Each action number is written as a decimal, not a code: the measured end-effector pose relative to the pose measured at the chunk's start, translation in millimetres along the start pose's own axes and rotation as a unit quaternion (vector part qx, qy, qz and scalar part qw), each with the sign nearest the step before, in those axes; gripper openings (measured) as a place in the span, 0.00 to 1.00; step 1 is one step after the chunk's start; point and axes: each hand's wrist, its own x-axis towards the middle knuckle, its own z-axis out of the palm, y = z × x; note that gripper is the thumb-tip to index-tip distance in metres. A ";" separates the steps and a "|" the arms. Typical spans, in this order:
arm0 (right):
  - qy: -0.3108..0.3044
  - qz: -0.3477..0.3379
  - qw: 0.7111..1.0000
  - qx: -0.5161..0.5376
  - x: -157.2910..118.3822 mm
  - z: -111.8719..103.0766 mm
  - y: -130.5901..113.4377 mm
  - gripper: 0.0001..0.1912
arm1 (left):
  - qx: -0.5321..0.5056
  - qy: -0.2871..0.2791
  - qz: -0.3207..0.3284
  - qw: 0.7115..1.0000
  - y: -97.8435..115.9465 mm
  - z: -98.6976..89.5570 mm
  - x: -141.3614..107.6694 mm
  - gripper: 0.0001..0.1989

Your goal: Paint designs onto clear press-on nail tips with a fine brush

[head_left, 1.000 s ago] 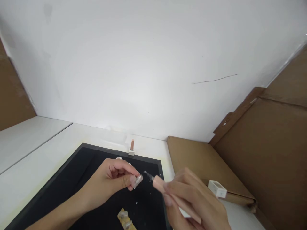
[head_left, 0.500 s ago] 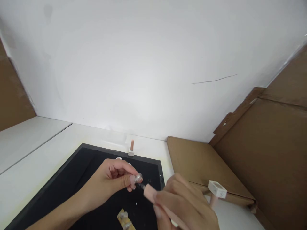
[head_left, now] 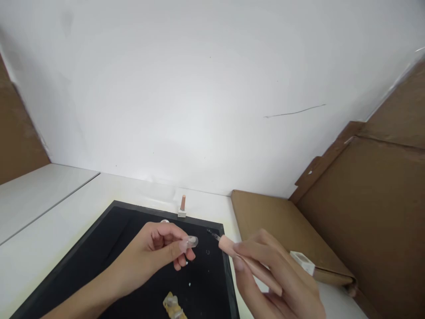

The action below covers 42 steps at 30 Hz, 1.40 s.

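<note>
My left hand (head_left: 156, 252) pinches a clear false nail (head_left: 192, 242) between thumb and forefinger, above the black mat. In my right hand (head_left: 282, 279) is a nail polish brush with a pink handle (head_left: 226, 246); its thin dark tip points up and left. A small gap separates that tip from the false nail. Below the left hand, a yellow strip (head_left: 170, 300) bearing clear, nail-like pieces lies on the mat, partly cut off by the lower picture edge.
The black mat (head_left: 113, 217) lies on a white table (head_left: 66, 221). At its far edge stands a white block (head_left: 182, 213) with a pink-brown stick (head_left: 183, 202). To the right are a flat cardboard piece (head_left: 262, 217) and a white square block (head_left: 303, 262). A cardboard wall (head_left: 375, 204) rises on the right.
My right hand has drawn the brush away from the false nail, up and to the right. My left hand stays nearly in place, with the false nail now turned more sideways.
</note>
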 end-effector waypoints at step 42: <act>-0.052 -0.062 0.996 0.027 2.0 2.7 -3.2 0.12 | 0.015 -0.010 -0.012 1.000 -0.8 0.9 0.8 0.15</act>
